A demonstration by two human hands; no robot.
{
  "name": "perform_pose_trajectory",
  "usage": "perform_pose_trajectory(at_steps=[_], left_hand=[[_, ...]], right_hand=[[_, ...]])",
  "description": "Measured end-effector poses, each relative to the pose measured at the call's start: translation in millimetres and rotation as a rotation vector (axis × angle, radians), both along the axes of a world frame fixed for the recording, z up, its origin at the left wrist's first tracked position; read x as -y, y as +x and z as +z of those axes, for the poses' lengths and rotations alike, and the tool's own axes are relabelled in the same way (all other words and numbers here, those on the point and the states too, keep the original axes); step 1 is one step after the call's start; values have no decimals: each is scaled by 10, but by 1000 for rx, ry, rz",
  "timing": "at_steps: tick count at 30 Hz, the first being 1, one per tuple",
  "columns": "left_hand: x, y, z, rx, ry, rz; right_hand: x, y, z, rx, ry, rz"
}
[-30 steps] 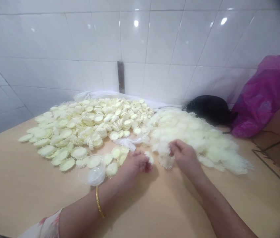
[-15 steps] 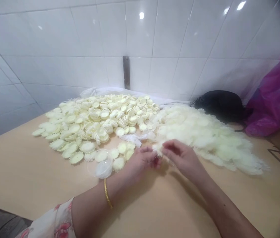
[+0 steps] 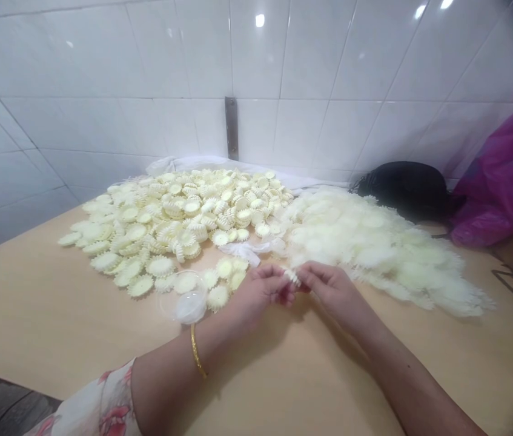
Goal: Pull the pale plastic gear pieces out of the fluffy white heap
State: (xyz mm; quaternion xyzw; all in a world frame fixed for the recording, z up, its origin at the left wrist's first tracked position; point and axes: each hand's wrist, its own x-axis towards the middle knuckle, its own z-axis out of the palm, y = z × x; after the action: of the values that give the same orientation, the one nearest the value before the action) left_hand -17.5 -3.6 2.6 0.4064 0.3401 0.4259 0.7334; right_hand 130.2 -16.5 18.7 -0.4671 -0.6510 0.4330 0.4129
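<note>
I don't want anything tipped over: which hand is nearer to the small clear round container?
Left. The left hand is just right of the clear container; the right hand is farther right, beyond the left one.

Right fingers (image 3: 313, 279) — now nearer left fingers (image 3: 277, 283)

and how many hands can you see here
2: the left hand holds a small frilled piece; the right hand is beside it, fingertips at its edge. Both are above the table, and neither is hidden.
</note>
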Motion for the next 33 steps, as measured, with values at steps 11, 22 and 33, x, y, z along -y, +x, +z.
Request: perform_pose_trajectory(at_steps=[11, 22, 33], left_hand=[[19, 15, 45, 3, -62, -11], [12, 22, -8, -101, -37, 6], [24, 18, 63, 30, -63, 9]], right_hand=[[26, -47, -32, 300, 190, -267], [62, -126, -66, 309, 176, -287], [-12, -43, -49, 232, 161, -406]])
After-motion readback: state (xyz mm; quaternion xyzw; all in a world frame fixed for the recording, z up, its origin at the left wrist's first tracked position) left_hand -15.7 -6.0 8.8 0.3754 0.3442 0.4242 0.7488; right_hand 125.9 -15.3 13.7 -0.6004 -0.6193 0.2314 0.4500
